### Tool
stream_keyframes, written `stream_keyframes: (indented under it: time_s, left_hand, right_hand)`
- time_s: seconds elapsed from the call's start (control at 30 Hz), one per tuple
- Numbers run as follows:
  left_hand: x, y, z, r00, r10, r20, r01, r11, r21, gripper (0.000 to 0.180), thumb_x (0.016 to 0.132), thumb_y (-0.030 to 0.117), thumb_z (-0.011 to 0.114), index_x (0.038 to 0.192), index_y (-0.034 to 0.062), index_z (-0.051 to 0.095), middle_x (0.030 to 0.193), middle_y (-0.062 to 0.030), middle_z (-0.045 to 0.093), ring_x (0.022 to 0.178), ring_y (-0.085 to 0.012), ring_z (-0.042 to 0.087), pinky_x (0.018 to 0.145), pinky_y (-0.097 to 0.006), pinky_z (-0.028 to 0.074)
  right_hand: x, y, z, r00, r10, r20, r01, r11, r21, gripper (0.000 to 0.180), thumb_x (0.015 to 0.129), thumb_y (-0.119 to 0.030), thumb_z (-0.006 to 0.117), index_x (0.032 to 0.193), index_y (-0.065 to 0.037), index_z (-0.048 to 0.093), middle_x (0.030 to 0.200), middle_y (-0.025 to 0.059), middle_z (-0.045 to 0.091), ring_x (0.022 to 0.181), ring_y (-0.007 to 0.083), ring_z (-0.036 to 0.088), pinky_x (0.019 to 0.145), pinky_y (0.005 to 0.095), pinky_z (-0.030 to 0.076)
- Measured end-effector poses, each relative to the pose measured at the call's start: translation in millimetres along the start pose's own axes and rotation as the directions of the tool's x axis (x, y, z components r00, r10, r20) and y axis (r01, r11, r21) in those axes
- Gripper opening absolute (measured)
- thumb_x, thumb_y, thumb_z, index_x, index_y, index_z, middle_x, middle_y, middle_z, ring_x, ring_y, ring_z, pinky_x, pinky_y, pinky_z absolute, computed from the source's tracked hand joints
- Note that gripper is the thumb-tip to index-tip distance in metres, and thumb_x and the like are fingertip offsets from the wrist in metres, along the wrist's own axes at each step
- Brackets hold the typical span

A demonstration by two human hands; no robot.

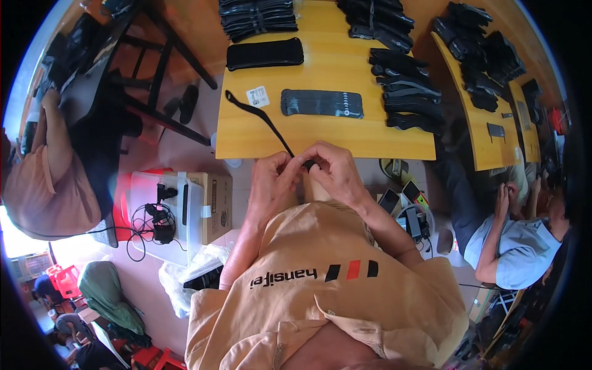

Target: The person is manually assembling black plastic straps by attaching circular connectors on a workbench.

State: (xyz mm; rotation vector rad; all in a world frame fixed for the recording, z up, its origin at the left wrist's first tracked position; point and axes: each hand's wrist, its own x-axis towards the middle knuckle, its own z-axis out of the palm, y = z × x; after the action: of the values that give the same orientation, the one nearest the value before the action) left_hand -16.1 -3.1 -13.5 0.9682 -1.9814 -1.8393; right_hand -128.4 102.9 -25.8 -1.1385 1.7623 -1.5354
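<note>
The left hand point(271, 182) and the right hand point(336, 172) are meeting just off the near edge of the yellow table point(333, 145), above the lap. The fingers of both hands are curling inward, thumbs and forefingers nearly closed, and they are pinching the lower end of a black strap point(266, 118) between them. The tips are almost touching, and the exact grip of the rear fingers is hidden, so it cannot be told. From the fingertips the strap is running up and leftward over the table, its rounded far end lying beyond the left fingers.

Near that far end, a white label point(258, 97) is lying on the table. Straight beyond the fingers, a row of overlapping dark flat strips point(322, 103) is resting. Farther out and left of the fingers, a black pad point(265, 53) is lying in front of a tied black bundle point(258, 17). Beyond the fingers to the right, a pile of black straps point(408, 92) is spreading along the table edge, with another tied bundle point(375, 24) sitting behind it. Lower and left of the fingers, a clear plastic box point(192, 237) is standing against a cardboard box point(217, 209).
</note>
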Motion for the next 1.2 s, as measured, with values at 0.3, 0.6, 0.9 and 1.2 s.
stream_keyframes:
  time_s: [0.3,0.6,0.9,1.2]
  left_hand:
    - [7,-11,6,0.975,0.22,-0.021,-0.219,0.975,0.025,0.024,0.088,0.014,0.054,0.069,0.0005,0.054,0.057,-0.0007,0.053,0.052,-0.0042,0.047,0.046,-0.018,0.036]
    - [11,-14,14,0.97,0.233,-0.07,-0.243,0.941,-0.235,0.024,0.09,0.012,0.051,0.068,0.0014,0.051,0.061,0.0002,0.051,0.053,-0.0044,0.044,0.048,-0.019,0.035]
    - [10,-6,3,0.987,0.159,-0.03,-0.161,0.984,-0.078,0.025,0.088,0.016,0.056,0.072,-0.0032,0.054,0.062,-0.0036,0.055,0.058,-0.0068,0.045,0.053,-0.023,0.038]
    - [8,-3,6,0.923,0.381,-0.061,-0.357,0.903,0.238,0.021,0.086,0.01,0.054,0.07,-0.0032,0.048,0.058,-0.0136,0.046,0.053,-0.0177,0.042,0.051,-0.029,0.037]
  right_hand:
    - [-1,16,15,0.989,0.119,-0.091,-0.101,0.978,0.183,0.015,0.073,0.002,0.054,0.087,0.008,0.056,0.075,0.0139,0.062,0.066,0.0169,0.061,0.061,0.0269,0.05]
    - [5,11,11,0.977,0.207,-0.052,-0.163,0.883,0.44,0.015,0.079,0.005,0.047,0.091,0.007,0.054,0.079,0.0087,0.059,0.071,0.0115,0.06,0.065,0.0242,0.052]
    - [6,-7,15,0.976,-0.054,-0.211,0.066,0.996,0.052,0.015,0.077,0.008,0.051,0.091,0.006,0.055,0.081,0.0089,0.058,0.071,0.0135,0.059,0.063,0.024,0.051]
    - [6,-5,16,0.958,-0.159,-0.237,0.132,0.983,-0.128,0.014,0.074,0.012,0.051,0.087,0.006,0.054,0.08,0.0082,0.056,0.069,0.0114,0.058,0.061,0.0215,0.051]
